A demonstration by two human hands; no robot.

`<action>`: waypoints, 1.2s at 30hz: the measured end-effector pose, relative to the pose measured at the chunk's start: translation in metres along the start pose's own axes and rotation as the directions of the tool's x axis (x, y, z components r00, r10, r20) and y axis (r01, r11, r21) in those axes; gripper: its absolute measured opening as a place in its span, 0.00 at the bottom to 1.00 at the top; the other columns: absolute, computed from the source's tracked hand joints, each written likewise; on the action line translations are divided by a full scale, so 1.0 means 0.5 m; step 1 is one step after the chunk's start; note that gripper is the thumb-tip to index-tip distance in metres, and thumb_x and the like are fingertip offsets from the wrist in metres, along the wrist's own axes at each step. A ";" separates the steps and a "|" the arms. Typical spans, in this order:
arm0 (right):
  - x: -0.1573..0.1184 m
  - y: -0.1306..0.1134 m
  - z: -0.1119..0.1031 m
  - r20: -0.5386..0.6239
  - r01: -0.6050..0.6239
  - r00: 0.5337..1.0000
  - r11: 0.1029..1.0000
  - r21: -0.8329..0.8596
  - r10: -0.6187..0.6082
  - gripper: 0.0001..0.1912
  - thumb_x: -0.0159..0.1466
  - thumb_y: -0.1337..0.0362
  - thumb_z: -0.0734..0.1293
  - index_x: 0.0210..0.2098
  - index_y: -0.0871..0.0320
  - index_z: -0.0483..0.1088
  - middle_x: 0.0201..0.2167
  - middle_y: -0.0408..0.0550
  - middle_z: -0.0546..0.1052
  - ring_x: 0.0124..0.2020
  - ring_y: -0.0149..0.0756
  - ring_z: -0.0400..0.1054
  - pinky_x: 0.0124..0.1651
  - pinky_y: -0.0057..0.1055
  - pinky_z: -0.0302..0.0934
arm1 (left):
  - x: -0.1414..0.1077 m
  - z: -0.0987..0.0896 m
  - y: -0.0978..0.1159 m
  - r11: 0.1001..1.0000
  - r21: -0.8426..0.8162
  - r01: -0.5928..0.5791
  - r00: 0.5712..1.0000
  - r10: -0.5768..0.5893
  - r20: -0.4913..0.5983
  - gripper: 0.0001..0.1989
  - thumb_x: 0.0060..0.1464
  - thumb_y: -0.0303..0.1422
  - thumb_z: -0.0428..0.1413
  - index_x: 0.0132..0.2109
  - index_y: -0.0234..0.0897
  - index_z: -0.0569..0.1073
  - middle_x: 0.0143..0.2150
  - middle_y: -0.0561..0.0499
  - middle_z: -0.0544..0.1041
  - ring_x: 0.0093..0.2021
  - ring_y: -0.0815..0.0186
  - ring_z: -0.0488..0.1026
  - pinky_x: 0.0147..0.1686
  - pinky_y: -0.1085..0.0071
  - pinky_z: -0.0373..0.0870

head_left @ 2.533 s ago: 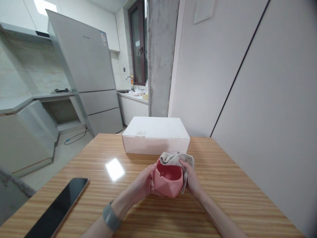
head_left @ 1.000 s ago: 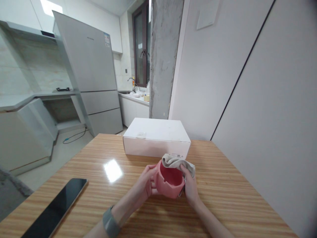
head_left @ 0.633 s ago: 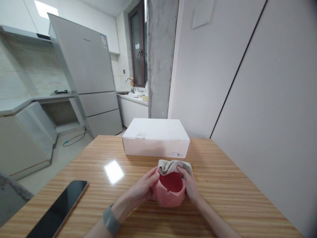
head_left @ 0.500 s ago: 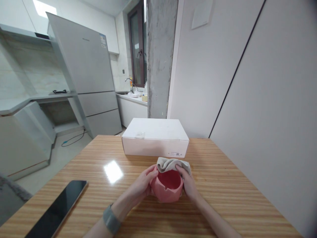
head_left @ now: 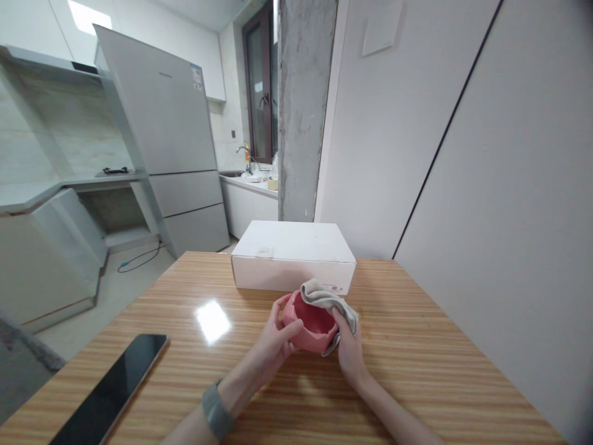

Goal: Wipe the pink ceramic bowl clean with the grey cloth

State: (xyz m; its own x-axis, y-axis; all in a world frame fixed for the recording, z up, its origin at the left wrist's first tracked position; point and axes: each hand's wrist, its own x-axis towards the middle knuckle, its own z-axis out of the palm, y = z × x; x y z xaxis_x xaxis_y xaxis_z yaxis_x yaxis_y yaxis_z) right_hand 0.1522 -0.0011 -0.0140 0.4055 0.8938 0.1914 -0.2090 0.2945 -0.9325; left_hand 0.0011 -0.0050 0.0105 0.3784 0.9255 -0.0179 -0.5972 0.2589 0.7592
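A pink faceted bowl (head_left: 311, 339) with notches in its rim is held above the wooden table, its opening tilted toward the camera. My left hand (head_left: 279, 337) grips its left side, thumb at the front rim and fingers behind. On the right, my right hand (head_left: 349, 346) holds a grey cloth (head_left: 324, 298) against the bowl, the thumb pressing it at the rim. The cloth lies over the back and right rim, and part of it hangs below the bowl's right side. Most of my right fingers are hidden behind the cloth.
A closed white box (head_left: 294, 272) stands on the wooden table (head_left: 417, 371) just behind the bowl. At the left lies a black phone (head_left: 113, 389). Beyond the table are a fridge (head_left: 162, 117), a sink counter, a grey pillar and a white wall on the right.
The bowl has risen and turned, its opening now facing more to the right. My left thumb has moved to the front rim. More cloth shows at the bowl's lower right.
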 end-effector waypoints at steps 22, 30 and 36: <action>0.045 0.004 -0.026 -0.009 -0.148 0.989 0.988 0.051 0.149 0.13 0.47 0.55 0.73 0.29 0.56 0.79 0.33 0.47 0.81 0.41 0.48 0.71 0.52 0.45 0.60 | 0.007 -0.027 0.001 0.983 0.124 0.137 0.989 -0.143 0.042 0.33 0.45 0.31 0.66 0.57 0.38 0.62 0.48 0.42 0.73 0.34 0.65 0.74 0.23 0.74 0.74; -0.010 -0.011 0.018 -0.047 0.044 0.998 0.999 0.024 -0.042 0.12 0.56 0.56 0.68 0.36 0.53 0.79 0.42 0.46 0.80 0.49 0.44 0.69 0.58 0.39 0.57 | 0.014 -0.019 -0.022 0.991 0.123 -0.048 0.996 0.058 -0.075 0.42 0.37 0.33 0.70 0.58 0.39 0.59 0.54 0.37 0.70 0.47 0.53 0.73 0.35 0.66 0.76; 0.003 -0.017 0.012 -0.058 0.046 0.997 0.999 0.021 -0.045 0.09 0.54 0.58 0.68 0.32 0.54 0.79 0.37 0.45 0.81 0.46 0.43 0.71 0.56 0.39 0.58 | 0.008 -0.017 -0.010 0.984 0.160 0.083 0.997 -0.080 -0.021 0.30 0.50 0.45 0.60 0.57 0.43 0.60 0.52 0.43 0.72 0.39 0.59 0.76 0.31 0.63 0.77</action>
State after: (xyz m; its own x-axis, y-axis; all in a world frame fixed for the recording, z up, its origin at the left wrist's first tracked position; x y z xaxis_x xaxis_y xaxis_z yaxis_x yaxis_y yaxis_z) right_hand 0.1490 -0.0001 -0.0040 0.4657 0.8584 0.2152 -0.2082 0.3426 -0.9161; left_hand -0.0005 0.0001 0.0012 0.4102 0.9073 -0.0924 -0.4434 0.2870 0.8492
